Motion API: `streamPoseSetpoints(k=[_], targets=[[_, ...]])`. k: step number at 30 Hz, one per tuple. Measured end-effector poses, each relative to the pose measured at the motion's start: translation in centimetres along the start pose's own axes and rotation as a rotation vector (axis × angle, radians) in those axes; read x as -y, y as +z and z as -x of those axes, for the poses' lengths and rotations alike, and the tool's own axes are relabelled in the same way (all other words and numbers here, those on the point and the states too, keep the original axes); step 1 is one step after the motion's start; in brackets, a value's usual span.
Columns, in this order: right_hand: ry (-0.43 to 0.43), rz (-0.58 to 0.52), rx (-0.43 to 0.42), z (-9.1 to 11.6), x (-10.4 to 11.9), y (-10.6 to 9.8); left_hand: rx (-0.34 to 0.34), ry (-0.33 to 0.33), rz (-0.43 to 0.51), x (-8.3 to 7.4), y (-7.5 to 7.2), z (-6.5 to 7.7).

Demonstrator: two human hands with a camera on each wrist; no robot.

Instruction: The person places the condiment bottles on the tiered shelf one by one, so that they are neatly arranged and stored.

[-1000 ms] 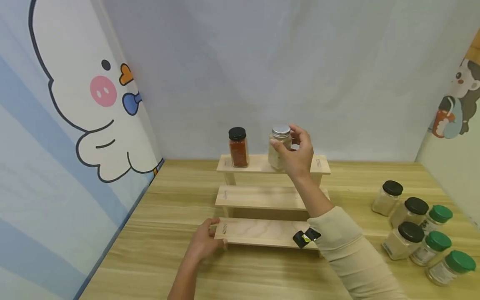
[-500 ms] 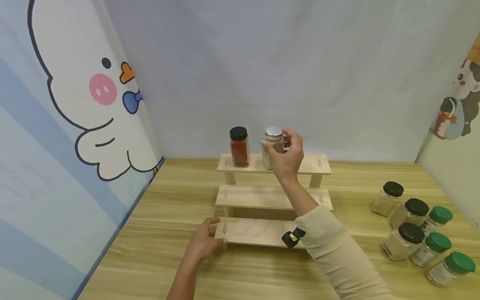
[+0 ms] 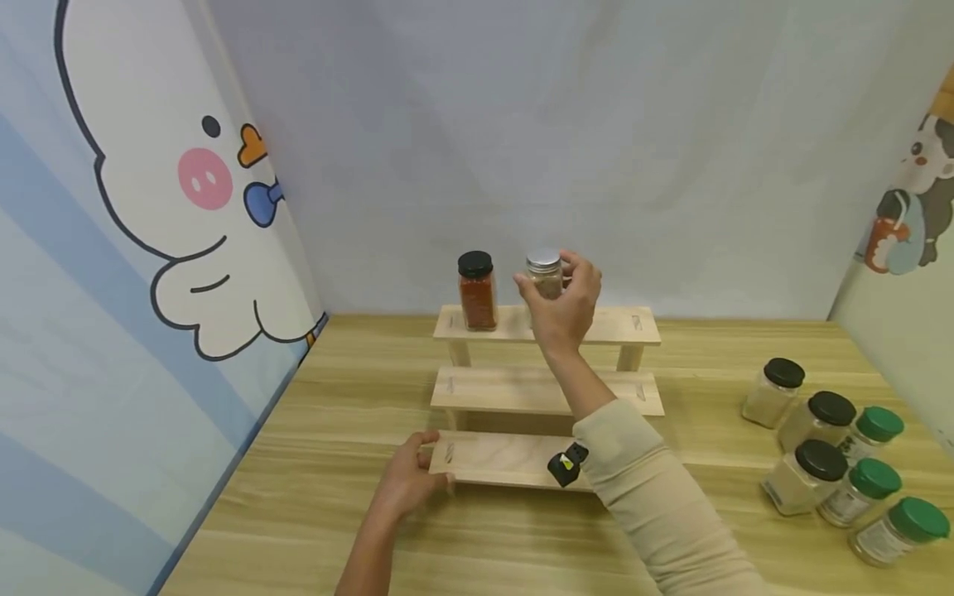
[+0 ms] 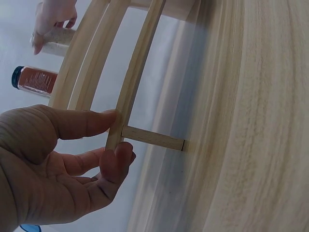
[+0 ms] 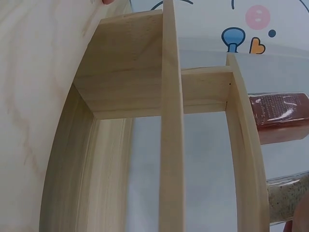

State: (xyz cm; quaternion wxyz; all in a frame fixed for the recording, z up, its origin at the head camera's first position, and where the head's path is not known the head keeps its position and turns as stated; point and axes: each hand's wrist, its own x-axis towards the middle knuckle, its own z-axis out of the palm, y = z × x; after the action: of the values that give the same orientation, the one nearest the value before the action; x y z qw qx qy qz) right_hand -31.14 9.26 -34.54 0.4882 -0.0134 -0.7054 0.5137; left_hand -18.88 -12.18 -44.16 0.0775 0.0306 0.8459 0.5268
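Up at the top shelf (image 3: 619,324), the right hand (image 3: 568,308) is clamped on the pale jar (image 3: 547,285), thumb to its left, fingers round its right. The pale jar is upright about midway along, silver lid uppermost, speckled contents showing through its clear side. From the head view the hand hides its base; both wrist views put that base right by the board, but whether its weight rests there I cannot tell. Near it on the left stands the red jar (image 3: 478,296), black lid on, with a gap between the 2.

Down below, the left hand (image 3: 406,478) has the left end of the bottom shelf (image 3: 503,459) in a pinch: thumb on 1 side of the board, fingers on the other, clear in the left wrist view. That's the lowest of 3 levels on the wooden rack (image 3: 484,391), stepping up towards the wall (image 3: 596,149). The right arm, in a beige sleeve (image 3: 656,497) with a black device (image 3: 564,468) beside the cuff, cuts across in front.

Over on the table (image 3: 313,497), well right of the rack, 6 more jars bunch up: 3 black-lidded jars (image 3: 771,400), 3 green-lidded jars (image 3: 900,534), all standing. A printed bird (image 3: 179,157) fills the left side.
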Motion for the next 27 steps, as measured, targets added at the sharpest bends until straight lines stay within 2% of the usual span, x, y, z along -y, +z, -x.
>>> streamPoseSetpoints(k=[7, 11, 18, 27], targets=[[0.04, 0.025, 0.022, 0.0, 0.4, 0.3, -0.007, -0.004, -0.014, 0.0, -0.2, -0.1], [0.054, -0.009, 0.038, 0.2, 1.2, -0.4, -0.001, 0.003, -0.003, -0.1, -0.3, -0.1], [0.056, -0.142, 0.014, 1.4, 2.6, -2.9, 0.001, 0.011, -0.016, 0.1, -0.1, 0.1], [0.217, -0.249, 0.007, 2.0, 2.9, -6.8, -0.006, 0.016, -0.007, 0.2, 0.1, 0.1]])
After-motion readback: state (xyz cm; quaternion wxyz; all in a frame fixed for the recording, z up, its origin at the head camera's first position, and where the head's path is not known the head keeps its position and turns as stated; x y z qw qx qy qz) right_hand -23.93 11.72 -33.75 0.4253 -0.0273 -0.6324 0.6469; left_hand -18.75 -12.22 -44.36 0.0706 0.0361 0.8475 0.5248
